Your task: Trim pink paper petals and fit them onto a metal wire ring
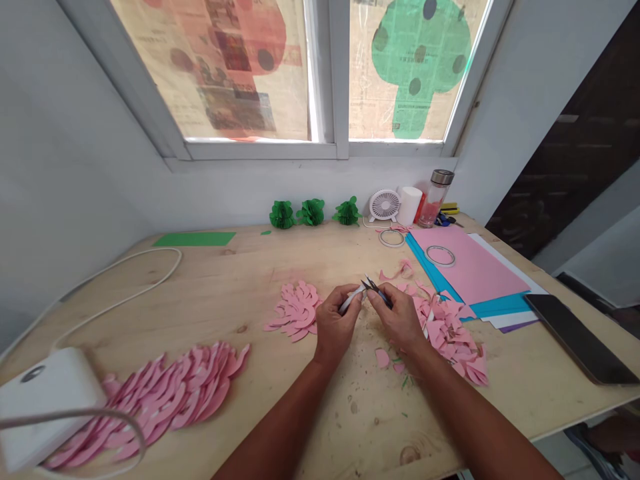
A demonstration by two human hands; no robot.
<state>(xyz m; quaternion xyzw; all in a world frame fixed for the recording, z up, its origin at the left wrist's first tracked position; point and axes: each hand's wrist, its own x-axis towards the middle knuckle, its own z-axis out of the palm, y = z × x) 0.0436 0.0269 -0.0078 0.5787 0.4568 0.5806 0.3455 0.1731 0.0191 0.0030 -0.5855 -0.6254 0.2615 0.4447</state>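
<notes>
- Location: wooden surface (240, 273) set under a window (342, 80) papered over with newsprint.
- Rear of surface: three green paper balls (312, 212) in a row, with a fan (385, 205) to their right.
- Left hand (338, 320): grasping a pale strip (350, 300), pinched between thumb and fingers.
- Right hand (401, 317): grasping scissors (384, 296), blades apart at the strip's far end; contact cannot be confirmed.
- Pink petals: small pile (293, 313) just beside the left hand, larger pile (195, 390) farther left.
- Scraps (453, 333): heaped beside the right hand, near stacked sheets (473, 267).
- Step in hand, as judged: trimming the strip.
- Next move, as judged: calls for a steady left pinch, fingertips clear of the blades, while the scissors close.
</notes>
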